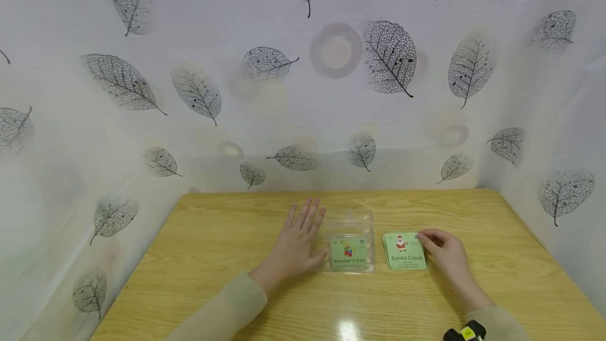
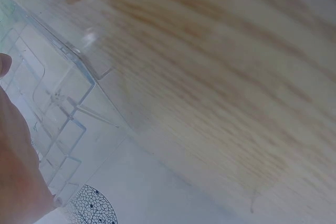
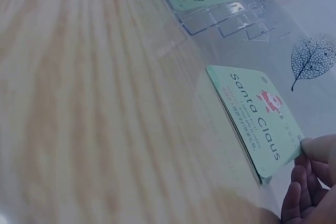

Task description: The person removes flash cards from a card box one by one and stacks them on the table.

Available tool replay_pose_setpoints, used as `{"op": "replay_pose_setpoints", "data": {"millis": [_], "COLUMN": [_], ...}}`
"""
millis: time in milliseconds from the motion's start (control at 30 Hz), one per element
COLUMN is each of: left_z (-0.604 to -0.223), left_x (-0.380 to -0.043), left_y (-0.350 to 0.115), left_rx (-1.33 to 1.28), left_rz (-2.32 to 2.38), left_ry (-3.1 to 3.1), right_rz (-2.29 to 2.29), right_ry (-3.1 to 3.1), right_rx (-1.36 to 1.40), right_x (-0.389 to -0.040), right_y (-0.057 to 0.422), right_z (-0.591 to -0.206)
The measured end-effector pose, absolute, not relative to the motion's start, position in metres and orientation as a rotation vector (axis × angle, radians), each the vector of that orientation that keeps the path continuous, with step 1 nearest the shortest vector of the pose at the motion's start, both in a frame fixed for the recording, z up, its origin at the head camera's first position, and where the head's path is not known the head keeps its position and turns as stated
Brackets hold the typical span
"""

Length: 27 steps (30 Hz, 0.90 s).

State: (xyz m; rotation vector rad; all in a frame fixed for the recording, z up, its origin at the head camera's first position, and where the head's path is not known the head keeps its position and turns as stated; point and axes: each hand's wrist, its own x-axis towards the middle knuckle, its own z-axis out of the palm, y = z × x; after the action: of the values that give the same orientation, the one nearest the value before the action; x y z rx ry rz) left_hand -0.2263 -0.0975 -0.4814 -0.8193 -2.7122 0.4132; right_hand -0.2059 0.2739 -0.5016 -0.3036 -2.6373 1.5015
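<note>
At the table's middle stands a clear plastic box [image 1: 351, 221] with a green "Mother's Day" card [image 1: 349, 254] in its front part. My left hand [image 1: 298, 246] lies along the box's left side, fingers straight and spread, thumb tip right at the box edge. To the right of the box is a small stack of green square cards, a "Santa Claus" card [image 1: 405, 251] on top. My right hand [image 1: 447, 254] pinches that card at its upper right corner between thumb and fingers. In the right wrist view, the pinched card [image 3: 257, 121] lies over others, their edges showing beneath.
The wooden table [image 1: 213, 236] ends at a pale curtain [image 1: 303, 114] printed with leaves, which also runs along both sides. A black device with a yellow label [image 1: 466, 332] sits on the right wrist.
</note>
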Motion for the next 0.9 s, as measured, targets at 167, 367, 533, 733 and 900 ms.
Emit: {"op": "replay_pose_setpoints", "data": {"millis": [167, 367, 533, 733, 900], "left_z": [-0.4816, -0.4831, -0.4844, -0.4848, -0.4835], "left_x": [-0.2262, -0.2262, -0.2259, -0.2258, -0.2259], "left_y": [-0.0973, -0.0973, -0.0972, -0.0970, -0.0968], "left_rx": [-0.815, -0.817, -0.823, -0.815, -0.812], "left_rz": [0.420, 0.423, 0.418, 0.427, 0.419], "left_ry": [-2.708, -2.690, -2.697, -2.686, -2.688], "right_rz": [1.493, 1.488, 1.456, 1.427, 1.409], "right_ry": [-2.630, -2.629, -2.639, -2.635, -2.623], "right_rx": [-0.318, -0.336, -0.356, -0.391, -0.404], "right_x": [-0.2054, -0.2052, -0.2067, -0.2099, -0.2108], "right_y": [0.2716, 0.2701, 0.2707, 0.2709, 0.2708], "right_z": [-0.5013, -0.5006, -0.5023, -0.5040, -0.5056]}}
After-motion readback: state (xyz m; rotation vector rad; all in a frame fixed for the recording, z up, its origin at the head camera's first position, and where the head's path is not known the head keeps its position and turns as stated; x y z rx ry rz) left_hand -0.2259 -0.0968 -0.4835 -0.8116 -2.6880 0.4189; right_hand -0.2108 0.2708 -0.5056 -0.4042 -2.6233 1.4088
